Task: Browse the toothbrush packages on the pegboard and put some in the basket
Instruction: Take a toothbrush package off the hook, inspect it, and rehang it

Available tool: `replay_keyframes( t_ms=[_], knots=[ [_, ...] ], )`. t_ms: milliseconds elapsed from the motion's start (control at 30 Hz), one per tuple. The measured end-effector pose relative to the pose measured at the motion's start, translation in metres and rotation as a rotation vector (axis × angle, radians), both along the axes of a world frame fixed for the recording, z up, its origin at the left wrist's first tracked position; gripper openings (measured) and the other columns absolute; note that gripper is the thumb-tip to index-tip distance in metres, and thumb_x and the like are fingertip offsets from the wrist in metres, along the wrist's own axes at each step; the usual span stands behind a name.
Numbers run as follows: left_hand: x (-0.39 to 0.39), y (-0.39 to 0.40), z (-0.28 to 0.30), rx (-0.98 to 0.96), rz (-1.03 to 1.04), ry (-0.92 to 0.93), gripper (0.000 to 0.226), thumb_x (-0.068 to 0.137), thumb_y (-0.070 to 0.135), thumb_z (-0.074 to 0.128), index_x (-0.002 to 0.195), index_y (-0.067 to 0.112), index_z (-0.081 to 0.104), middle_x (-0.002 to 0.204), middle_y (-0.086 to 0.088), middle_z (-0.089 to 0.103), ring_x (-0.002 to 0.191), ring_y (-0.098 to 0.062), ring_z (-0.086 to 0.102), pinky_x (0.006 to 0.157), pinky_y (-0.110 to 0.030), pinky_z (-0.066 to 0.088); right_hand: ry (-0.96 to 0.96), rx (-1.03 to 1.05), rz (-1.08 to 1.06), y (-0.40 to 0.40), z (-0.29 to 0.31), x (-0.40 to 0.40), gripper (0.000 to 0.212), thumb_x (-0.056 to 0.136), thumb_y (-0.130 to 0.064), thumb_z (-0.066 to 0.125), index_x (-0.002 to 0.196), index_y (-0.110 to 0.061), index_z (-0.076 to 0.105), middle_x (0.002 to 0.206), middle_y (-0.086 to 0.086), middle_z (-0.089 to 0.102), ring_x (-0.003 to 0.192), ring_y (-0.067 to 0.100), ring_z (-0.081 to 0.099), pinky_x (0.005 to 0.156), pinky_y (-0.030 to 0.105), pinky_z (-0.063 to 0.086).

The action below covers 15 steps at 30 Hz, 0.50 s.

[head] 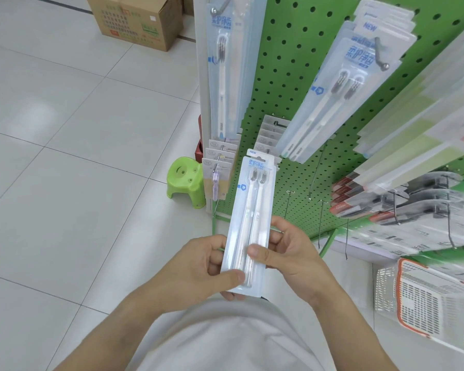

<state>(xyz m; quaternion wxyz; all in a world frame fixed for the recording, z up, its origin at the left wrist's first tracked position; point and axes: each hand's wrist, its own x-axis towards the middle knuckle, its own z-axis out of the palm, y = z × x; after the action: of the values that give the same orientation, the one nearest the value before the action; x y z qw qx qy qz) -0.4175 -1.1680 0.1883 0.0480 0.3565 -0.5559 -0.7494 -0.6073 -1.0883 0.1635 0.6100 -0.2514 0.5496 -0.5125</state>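
"NEW" tops the held toothbrush package (248,218) (also one hanging package (370,26)).

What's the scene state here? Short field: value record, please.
held item: twin toothbrush package, upright, off the pegs
left hand: grips package's lower left edge, thumb on front
right hand: grips package's lower right edge, thumb on front
pegboard: green, more packages hanging on hooks
basket: white with orange rim, lower right; contents not visible
floor: green stool, cardboard box
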Motion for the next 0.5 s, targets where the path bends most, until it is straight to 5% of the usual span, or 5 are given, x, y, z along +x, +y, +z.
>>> replay_keyframes(
  t_ms=[200, 500],
  knots=[
    [-0.01, 0.003, -0.003, 0.015, 0.162, -0.031, 0.023, 0.092, -0.01, 0.061, 0.111, 0.002, 0.065, 0.081, -0.01, 0.077, 0.064, -0.021, 0.073, 0.059, -0.025, 0.057, 0.111, -0.031, 0.176, 0.006, 0.0, -0.008, 0.064, 0.07, -0.001, 0.086, 0.127, -0.023, 0.065, 0.125, 0.013, 0.069, 0.116, 0.043, 0.063, 0.091, 0.061, 0.054],
    [-0.013, 0.007, -0.005, 0.001, 0.167, -0.085, 0.031, 0.089, -0.011, 0.06, 0.115, 0.006, 0.064, 0.085, -0.012, 0.078, 0.066, -0.03, 0.073, 0.062, -0.032, 0.058, 0.149, -0.035, 0.229, 0.005, 0.001, -0.006, 0.068, 0.073, 0.009, 0.08, 0.13, -0.023, 0.061, 0.127, 0.011, 0.066, 0.118, 0.044, 0.06, 0.086, 0.061, 0.055]
  ],
)
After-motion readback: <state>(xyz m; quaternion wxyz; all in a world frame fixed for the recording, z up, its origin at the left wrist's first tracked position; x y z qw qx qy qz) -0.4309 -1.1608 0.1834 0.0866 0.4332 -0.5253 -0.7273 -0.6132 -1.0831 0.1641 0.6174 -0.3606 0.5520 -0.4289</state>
